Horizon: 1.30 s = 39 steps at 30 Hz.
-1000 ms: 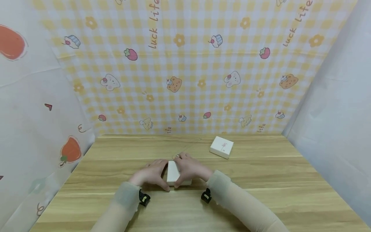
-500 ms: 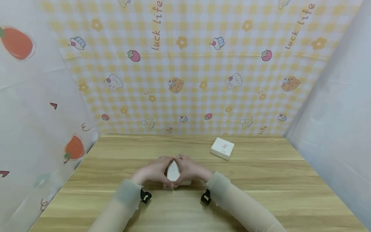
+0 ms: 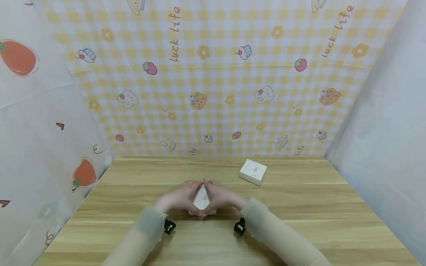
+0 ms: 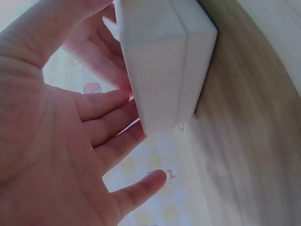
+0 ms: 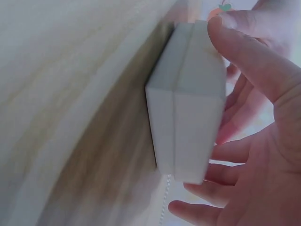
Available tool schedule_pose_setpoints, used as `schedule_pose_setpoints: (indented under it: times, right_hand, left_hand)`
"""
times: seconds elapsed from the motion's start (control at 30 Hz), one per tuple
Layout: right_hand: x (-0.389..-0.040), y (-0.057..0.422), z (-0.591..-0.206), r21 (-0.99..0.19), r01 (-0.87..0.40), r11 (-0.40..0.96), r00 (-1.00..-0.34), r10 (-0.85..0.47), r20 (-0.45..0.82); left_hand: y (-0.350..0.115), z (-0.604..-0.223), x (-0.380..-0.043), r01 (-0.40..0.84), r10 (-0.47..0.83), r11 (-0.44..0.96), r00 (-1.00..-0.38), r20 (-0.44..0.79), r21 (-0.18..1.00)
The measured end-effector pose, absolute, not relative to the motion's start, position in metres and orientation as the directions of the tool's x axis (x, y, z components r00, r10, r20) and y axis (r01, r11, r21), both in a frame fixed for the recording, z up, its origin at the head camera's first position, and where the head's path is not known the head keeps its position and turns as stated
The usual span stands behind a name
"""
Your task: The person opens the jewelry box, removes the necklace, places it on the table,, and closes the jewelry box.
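A small white lidded box (image 3: 201,199) with a pink print on its top lies on the wooden table between both hands. My left hand (image 3: 181,197) holds its left part, thumb at the near edge and fingers at the far edge. From the right, my right hand (image 3: 224,197) holds it the same way, and the fingertips of both hands nearly meet. A seam between lid and base runs along the box side (image 4: 157,80) in the left wrist view. The right wrist view shows the right thumb (image 5: 225,40) on the lid's near side.
A second white box (image 3: 253,171) with a similar print stands at the back right of the table (image 3: 299,207). Behind the hands lies a thin chain (image 5: 165,200), seen beaded in the right wrist view. Patterned cloth (image 3: 219,81) hangs at the back and sides.
My left hand has moved right onto the box, closing the gap to the right hand. The right hand has shifted slightly, and the pink print on the lid now shows between them.
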State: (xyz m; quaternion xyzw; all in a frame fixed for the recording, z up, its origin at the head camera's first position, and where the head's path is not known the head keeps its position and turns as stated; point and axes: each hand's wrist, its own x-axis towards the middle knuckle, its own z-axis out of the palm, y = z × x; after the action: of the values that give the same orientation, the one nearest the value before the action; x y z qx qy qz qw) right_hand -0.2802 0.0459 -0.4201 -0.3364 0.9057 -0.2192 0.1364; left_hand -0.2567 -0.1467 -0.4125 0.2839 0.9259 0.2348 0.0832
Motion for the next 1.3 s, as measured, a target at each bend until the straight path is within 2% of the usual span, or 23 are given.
schedule_pose_setpoints:
  times: [0.17, 0.33, 0.6, 0.93, 1.3]
  right_hand:
    - [-0.282, 0.062, -0.419, -0.517, -0.531, 0.671, -0.739, -0.666, -0.105]
    - [-0.284, 0.079, -0.422, -0.551, -0.48, 0.683, -0.738, -0.654, -0.169]
    - [-0.285, 0.093, -0.43, -0.538, -0.485, 0.69, -0.721, -0.664, -0.201]
    - [-0.282, 0.089, -0.431, -0.352, -0.565, 0.746, -0.75, -0.642, -0.157]
    - [-0.28, 0.09, -0.428, -0.311, -0.566, 0.764, -0.763, -0.628, -0.155]
  left_hand:
    - [-0.14, -0.414, -0.257, 0.489, 0.558, 0.746, -0.829, -0.024, 0.452]
    - [-0.134, -0.413, -0.256, 0.511, 0.581, 0.747, -0.813, -0.043, 0.426]
    - [-0.121, -0.411, -0.245, 0.547, 0.582, 0.77, -0.813, -0.01, 0.328]
    - [-0.099, -0.411, -0.228, 0.467, 0.489, 0.858, -0.87, -0.06, 0.214]
    - [-0.093, -0.412, -0.224, 0.474, 0.486, 0.868, -0.872, -0.062, 0.146]
